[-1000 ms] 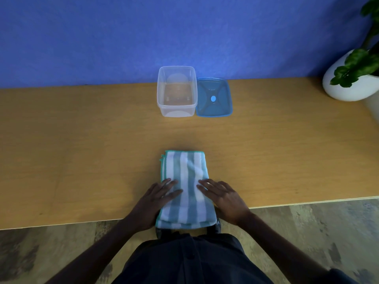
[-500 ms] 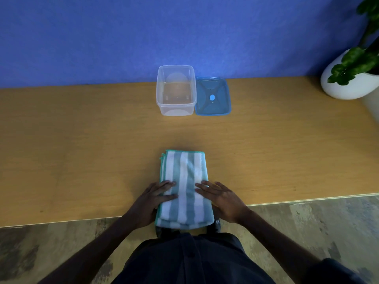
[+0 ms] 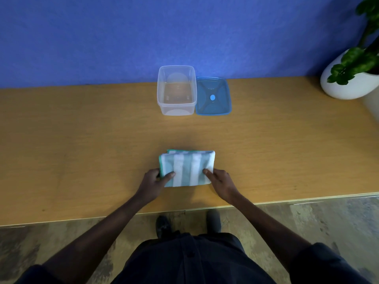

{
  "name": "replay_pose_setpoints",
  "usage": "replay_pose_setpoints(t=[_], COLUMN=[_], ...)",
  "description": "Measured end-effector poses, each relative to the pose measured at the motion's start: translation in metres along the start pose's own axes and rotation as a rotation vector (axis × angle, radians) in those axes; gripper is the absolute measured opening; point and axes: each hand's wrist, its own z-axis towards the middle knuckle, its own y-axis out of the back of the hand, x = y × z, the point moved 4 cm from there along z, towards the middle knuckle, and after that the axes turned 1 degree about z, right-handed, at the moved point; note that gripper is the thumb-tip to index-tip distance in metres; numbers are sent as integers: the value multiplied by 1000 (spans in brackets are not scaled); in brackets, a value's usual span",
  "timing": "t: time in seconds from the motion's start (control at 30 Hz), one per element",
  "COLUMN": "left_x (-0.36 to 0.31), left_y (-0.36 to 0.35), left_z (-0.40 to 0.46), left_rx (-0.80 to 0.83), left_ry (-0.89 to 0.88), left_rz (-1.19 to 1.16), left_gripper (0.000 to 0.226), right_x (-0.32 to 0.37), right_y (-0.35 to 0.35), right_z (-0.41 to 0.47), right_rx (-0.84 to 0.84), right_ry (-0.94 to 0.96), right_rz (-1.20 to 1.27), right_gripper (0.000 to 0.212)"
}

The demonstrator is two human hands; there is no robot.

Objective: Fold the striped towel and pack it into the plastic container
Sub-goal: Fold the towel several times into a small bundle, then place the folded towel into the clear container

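Note:
The striped towel, teal and white, lies folded into a small thick rectangle near the front of the wooden table. My left hand grips its left edge, thumb on top. At the towel's right edge my right hand holds on the same way, thumb on the cloth. The clear plastic container stands open and empty at the back of the table, well beyond the towel. Its blue lid lies flat right beside it on the right.
A white pot with a green plant stands at the table's far right corner. A blue wall rises behind the table. The table's front edge runs just below my hands, with floor and my shoes below it.
The towel's near half has been folded away from me over the far half, making it about half as long. My hands went from lying flat on the towel to gripping its side edges.

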Motion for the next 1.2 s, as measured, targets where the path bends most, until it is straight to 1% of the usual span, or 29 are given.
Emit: replay_pose_setpoints(t=[0.07,0.13,0.2,0.27,0.33,0.4,0.47,0.5,0.57,0.6,0.67,0.73,0.8,0.87,0.97,1.03,1.07,1.1,1.17,1.2], left_x=[0,1,2,3,2,1,0,-1,-2,-2,-2,-3,-5,-8,-10,-5,0,6,17,20], left_y=[0,-1,-2,-2,-2,-1,1,2,4,3,2,1,1,2,11,20,21,20,10,4], left_z=[7,12,18,23,26,26,24,24,24,25,28,31,32,32,23,14,10,5,-6,-11], left_rx=[-25,-43,-57,-105,-154,-196,-229,-242,-247,-238,-212,-194,-189,-175,-215,-243,-221,-182,-82,-39], left_ry=[48,101,146,176,179,169,173,176,177,178,184,197,210,205,247,325,375,420,479,497], left_rz=[-8,-9,0,47,111,175,241,279,339,355,369,362,343,393,558,586,558,474,230,155], left_gripper=[28,30,27,27,28,28,36,42,50,52,52,53,55,55,51,56,61,64,64,63], right_x=[0,1,1,2,2,2,6,9,18,22,32,41,46,49,48,45,42,40,37,36], right_y=[0,1,1,1,2,4,6,7,9,9,8,5,1,-1,-1,0,0,0,1,2], right_z=[5,9,14,18,22,25,25,25,29,33,41,50,56,63,70,72,73,72,71,70], right_rx=[-17,-51,-83,-116,-174,-233,-273,-280,-253,-222,-126,-20,55,119,183,199,202,203,207,208], right_ry=[-59,-100,-139,-162,-147,-117,-95,-85,-12,46,162,254,295,266,208,181,165,145,104,84], right_rz=[41,68,76,57,-13,-152,-287,-320,-371,-412,-534,-669,-756,-809,-881,-884,-868,-846,-795,-772], right_gripper=[54,58,54,52,51,47,34,41,68,77,86,82,69,59,59,59,59,59,59,58])
